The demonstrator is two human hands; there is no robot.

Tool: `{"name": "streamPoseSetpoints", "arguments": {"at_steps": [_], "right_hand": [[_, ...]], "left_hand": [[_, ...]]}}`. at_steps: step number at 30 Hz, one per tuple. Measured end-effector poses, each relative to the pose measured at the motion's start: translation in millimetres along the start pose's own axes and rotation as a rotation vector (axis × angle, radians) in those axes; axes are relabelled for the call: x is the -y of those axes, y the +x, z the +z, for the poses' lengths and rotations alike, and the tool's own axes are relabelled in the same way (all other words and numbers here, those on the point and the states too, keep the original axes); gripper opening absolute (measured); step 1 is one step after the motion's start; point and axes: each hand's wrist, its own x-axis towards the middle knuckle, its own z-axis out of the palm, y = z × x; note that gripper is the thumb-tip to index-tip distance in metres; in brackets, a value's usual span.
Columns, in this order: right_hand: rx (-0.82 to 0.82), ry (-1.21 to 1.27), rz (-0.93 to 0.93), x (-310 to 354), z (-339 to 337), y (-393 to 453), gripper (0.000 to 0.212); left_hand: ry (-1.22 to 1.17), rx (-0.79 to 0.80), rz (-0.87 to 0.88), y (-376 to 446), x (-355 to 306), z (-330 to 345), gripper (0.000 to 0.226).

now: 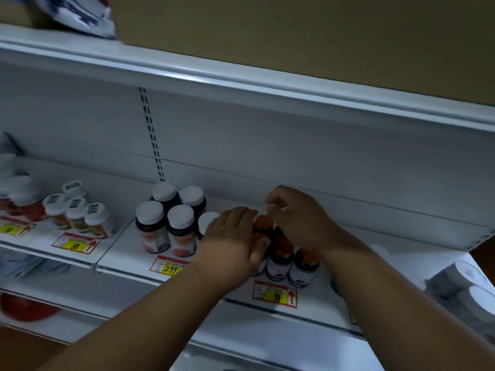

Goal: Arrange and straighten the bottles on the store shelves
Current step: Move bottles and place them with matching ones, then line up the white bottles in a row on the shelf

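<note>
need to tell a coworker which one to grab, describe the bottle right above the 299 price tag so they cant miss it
On the middle shelf, find the yellow 299 price tag on the front edge. Just above it stands a cluster of dark bottles with white caps; take the front bottle, directly left of the person's left hand. Unlike the orange-capped bottles between the hands, its cap is white.

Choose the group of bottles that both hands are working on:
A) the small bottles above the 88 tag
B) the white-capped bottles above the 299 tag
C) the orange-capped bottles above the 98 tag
C: the left hand and right hand close around the orange-capped bottles above the 98 tag.
</note>
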Motion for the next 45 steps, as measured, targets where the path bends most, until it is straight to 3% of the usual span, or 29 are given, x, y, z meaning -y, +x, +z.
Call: {"name": "streamPoseSetpoints", "arguments": {"at_steps": [8,16,20,27,35,41,45], "right_hand": [[-0.033,0.181,-0.064,152.1,92.3,15.1,0.007],[0.098,0.301,-0.232,305.0,212.9,42.3,0.005],[0.129,0.215,-0.351,343.3,250.1,67.1,0.01],[0.24,0.276,-0.361,384.8,309.7,150.5,0.008],[0.275,0.144,-0.407,457.5,362.3,272.9,0.014],[0.318,-0.15,-0.289,474.2,426.4,379.0,0.036],[0.363,-0.275,-0.187,484.1,468.4,436.3,0.028]], "left_hand": [[0.073,-0.052,-0.197,-92.6,122.5,-110.4,0.044],[0.17,-0.15,-0.413,-183.4,245.3,-214.3,0.04],[0.142,-0.223,-0.522,-194.4,291.9,-233.7,0.037],[0.114,-0.319,-0.603,-167.2,379.7,-257.1,0.034],[0.144,-0.306,-0.689,-146.0,475.1,-292.8,0.04],[0.123,-0.269,-0.618,-138.2,558.5,-316.1,0.041],[0.11,-0.172,-0.494,-116.4,625.1,-331.3,0.039]]}}
